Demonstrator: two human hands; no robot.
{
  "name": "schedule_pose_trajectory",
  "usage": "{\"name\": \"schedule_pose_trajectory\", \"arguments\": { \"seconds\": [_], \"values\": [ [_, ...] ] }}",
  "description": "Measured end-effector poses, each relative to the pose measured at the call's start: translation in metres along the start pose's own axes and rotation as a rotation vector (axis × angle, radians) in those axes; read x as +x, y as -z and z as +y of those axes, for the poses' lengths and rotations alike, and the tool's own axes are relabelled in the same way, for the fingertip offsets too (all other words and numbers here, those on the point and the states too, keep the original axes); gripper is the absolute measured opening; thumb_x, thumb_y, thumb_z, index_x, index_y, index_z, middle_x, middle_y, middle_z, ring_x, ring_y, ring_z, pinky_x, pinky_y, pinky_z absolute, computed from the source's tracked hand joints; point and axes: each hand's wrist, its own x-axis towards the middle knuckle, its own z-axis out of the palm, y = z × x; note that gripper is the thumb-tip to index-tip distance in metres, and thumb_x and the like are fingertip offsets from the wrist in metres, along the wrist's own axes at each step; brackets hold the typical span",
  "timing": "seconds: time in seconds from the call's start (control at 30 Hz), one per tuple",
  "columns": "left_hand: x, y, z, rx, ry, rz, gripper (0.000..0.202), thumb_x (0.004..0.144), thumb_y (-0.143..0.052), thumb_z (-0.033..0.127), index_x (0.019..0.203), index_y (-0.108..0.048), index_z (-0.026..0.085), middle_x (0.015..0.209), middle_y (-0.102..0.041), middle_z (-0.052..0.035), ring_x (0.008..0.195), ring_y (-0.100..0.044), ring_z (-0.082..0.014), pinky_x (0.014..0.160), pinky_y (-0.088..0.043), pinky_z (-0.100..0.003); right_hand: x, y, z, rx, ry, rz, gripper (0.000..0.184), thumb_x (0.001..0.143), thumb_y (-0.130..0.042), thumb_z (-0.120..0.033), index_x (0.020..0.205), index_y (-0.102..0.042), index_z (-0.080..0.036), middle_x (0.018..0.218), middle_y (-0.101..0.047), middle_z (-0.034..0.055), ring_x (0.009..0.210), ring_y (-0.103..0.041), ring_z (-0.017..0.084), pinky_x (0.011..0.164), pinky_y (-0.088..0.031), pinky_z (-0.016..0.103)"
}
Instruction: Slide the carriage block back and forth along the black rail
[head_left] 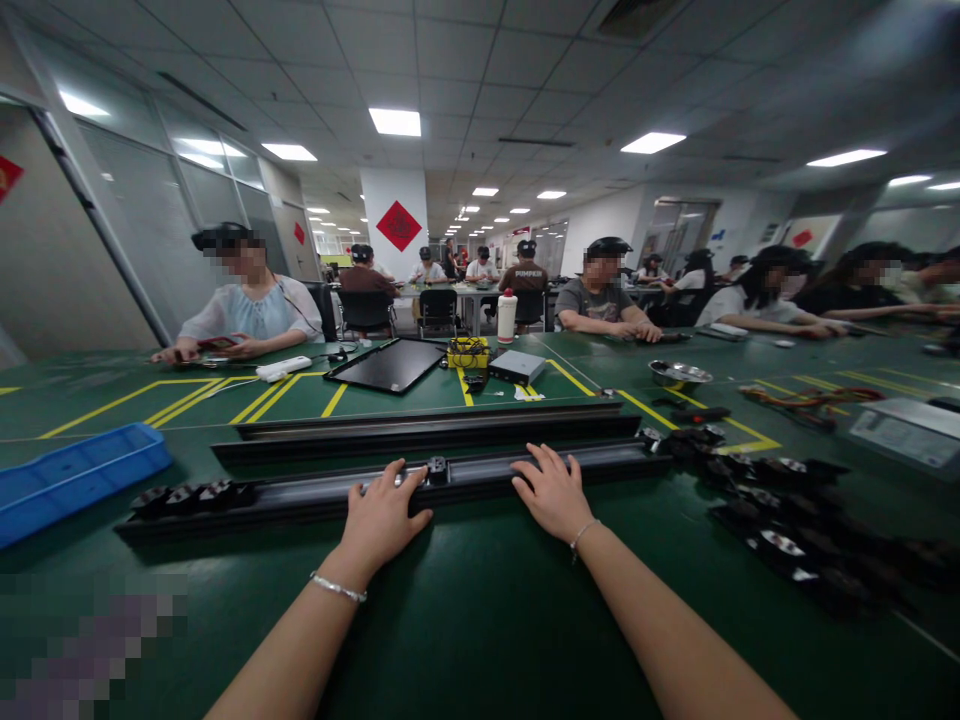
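Note:
A long dark metal rail [300,492] lies across the green table in front of me. My left hand [381,515] rests on its near edge, fingers spread flat, beside a small black fitting [436,468] seated in the rail's channel. My right hand [553,490] lies a little to the right on the same rail, fingers stretched out and holding nothing. Two more dark rails [427,432] lie parallel just behind. Both wrists wear thin bracelets.
A blue plastic tray [71,475] sits at the left. Several black parts [780,510] are heaped at the right. Farther back are a black panel [386,365], a grey box [517,366], a metal bowl [679,373] and a white bottle [507,316]. Other people sit around the tables.

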Motion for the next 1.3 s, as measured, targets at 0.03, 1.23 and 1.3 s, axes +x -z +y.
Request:
{"name": "schedule_pose_trajectory", "arguments": {
  "seconds": [0.03, 1.23, 1.3],
  "values": [
    [0.000, 0.000, 0.000, 0.002, -0.002, -0.003, 0.058, 0.073, -0.044, 0.050, 0.129, -0.034, 0.036, 0.140, -0.030, -0.0087, 0.118, -0.040, -0.0286, 0.093, -0.026, -0.053, 0.000, -0.001, 0.000, 0.002, 0.000, 0.005, 0.039, 0.087, -0.026, -0.047, 0.111, -0.054, -0.035, 0.137, -0.035, 0.0019, 0.127, -0.023, 0.023, 0.100, -0.010, 0.052],
    [-0.001, -0.020, 0.009, -0.013, -0.162, 0.123, 0.062, 0.074, -0.047, 0.044, 0.131, -0.035, 0.021, 0.142, -0.030, -0.0060, 0.131, -0.024, -0.0231, 0.106, -0.019, -0.043, -0.001, 0.002, -0.001, 0.010, 0.002, 0.002, 0.038, 0.087, -0.028, -0.048, 0.111, -0.055, -0.035, 0.137, -0.036, 0.0023, 0.127, -0.024, 0.023, 0.100, -0.011, 0.052],
    [-0.001, -0.018, 0.010, -0.024, -0.156, 0.109, 0.062, 0.074, -0.047, 0.043, 0.131, -0.035, 0.021, 0.142, -0.030, -0.0057, 0.131, -0.024, -0.0227, 0.106, -0.020, -0.042, -0.001, 0.001, -0.001, 0.009, 0.001, 0.005, 0.038, 0.087, -0.028, -0.047, 0.110, -0.055, -0.035, 0.137, -0.036, 0.0023, 0.127, -0.024, 0.023, 0.099, -0.011, 0.053]
  ]
}}
